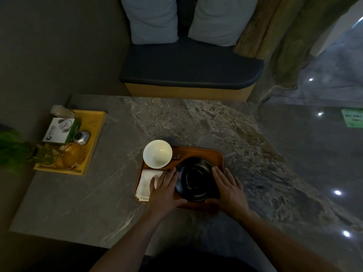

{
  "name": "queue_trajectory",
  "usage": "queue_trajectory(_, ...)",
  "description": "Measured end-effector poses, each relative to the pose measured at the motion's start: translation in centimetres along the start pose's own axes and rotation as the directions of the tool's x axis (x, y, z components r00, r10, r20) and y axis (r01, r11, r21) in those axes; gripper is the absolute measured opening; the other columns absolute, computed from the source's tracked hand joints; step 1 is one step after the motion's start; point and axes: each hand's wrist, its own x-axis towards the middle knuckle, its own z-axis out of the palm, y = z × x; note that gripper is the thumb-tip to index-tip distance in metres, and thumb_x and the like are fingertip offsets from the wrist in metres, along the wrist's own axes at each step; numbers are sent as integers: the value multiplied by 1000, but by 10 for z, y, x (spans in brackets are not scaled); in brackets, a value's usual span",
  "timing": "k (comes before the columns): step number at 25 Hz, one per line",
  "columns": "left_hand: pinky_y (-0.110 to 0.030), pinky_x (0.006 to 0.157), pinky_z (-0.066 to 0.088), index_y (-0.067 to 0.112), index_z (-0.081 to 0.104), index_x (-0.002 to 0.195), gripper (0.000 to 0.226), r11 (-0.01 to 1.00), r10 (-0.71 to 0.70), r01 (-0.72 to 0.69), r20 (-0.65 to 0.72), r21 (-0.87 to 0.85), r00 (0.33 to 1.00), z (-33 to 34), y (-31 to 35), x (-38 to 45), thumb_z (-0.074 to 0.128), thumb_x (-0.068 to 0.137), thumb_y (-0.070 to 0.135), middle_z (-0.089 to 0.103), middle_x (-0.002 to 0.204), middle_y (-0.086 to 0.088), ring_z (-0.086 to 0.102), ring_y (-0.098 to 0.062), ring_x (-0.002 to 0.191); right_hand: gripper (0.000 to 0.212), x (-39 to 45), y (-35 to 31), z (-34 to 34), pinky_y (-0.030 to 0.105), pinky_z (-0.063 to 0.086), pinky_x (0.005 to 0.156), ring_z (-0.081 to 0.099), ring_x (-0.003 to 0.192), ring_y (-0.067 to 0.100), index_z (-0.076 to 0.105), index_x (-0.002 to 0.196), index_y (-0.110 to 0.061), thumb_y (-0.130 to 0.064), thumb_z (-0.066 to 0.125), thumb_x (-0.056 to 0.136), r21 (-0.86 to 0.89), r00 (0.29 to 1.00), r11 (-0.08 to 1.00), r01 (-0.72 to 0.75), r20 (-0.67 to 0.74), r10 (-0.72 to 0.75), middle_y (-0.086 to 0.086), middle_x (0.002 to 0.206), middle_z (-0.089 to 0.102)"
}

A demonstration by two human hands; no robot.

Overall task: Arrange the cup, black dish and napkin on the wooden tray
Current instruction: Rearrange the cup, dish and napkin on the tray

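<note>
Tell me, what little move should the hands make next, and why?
Probably nudge the black dish slightly toward the tray's far edge. Both hands, left hand and right hand, flank it, and its near rim sits close to the wooden tray's front edge.

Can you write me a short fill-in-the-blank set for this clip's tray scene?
1. The black dish sits between the left hand and the ____ hand.
2. The cup on the wooden tray is ____ in colour.
3. The napkin lies partly under the ____ hand.
4. A second, yellow tray stands on the table to the ____ of the wooden tray.

Missing words: right; white; left; left
</note>
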Motion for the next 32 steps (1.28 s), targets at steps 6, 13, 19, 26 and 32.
queue_trajectory(6, -53, 121, 1, 30, 7, 154, 111, 995, -83, 83, 2, -54, 997, -1, -6, 1, 58, 69, 79, 10, 164, 7, 3, -16, 151, 114, 6, 10, -7, 52, -1, 117, -20, 145, 18, -6, 151, -34, -86, 48, 65, -35, 999, 999, -33, 12, 33, -13, 161, -7)
queue_trajectory(13, -58, 120, -2, 34, 7, 153, 108, 996, -50, 51, 24, -68, 998, -4, -13, 8, 60, 70, 77, 16, 163, 6, 4, -19, 151, 110, 0, 7, 3, 53, 5, 118, -10, 148, 24, -10, 150, -36, -90, 32, 65, -47, 998, 997, -59, -13, 59, -9, 162, 4)
queue_trajectory(19, -60, 119, -4, 36, 6, 153, 108, 997, -21, 25, 53, -73, 998, -10, -20, 13, 62, 69, 76, 19, 162, 6, 8, -22, 150, 108, -4, 1, 13, 53, 8, 118, -5, 148, 26, -8, 150, -35, -91, 29, 66, -37, 995, 996, -82, -51, 80, -8, 162, 7)
queue_trajectory(26, -59, 118, -4, 38, 5, 153, 107, 997, -22, 26, 57, -74, 998, -11, -22, 15, 63, 70, 73, 18, 162, 7, 8, -21, 150, 109, -5, -1, 14, 54, 7, 118, -3, 148, 25, -6, 151, -31, -92, 22, 66, -65, 995, 995, -81, -61, 77, -6, 163, 7)
queue_trajectory(32, -59, 118, -6, 38, 4, 153, 106, 998, -19, 23, 56, -60, 998, -12, -23, 16, 63, 72, 71, 17, 162, 7, 6, -21, 151, 107, -6, -7, 16, 56, 5, 117, -1, 148, 27, -3, 152, -29, -90, 28, 69, -53, 993, 994, -98, -69, 95, -4, 162, 11)
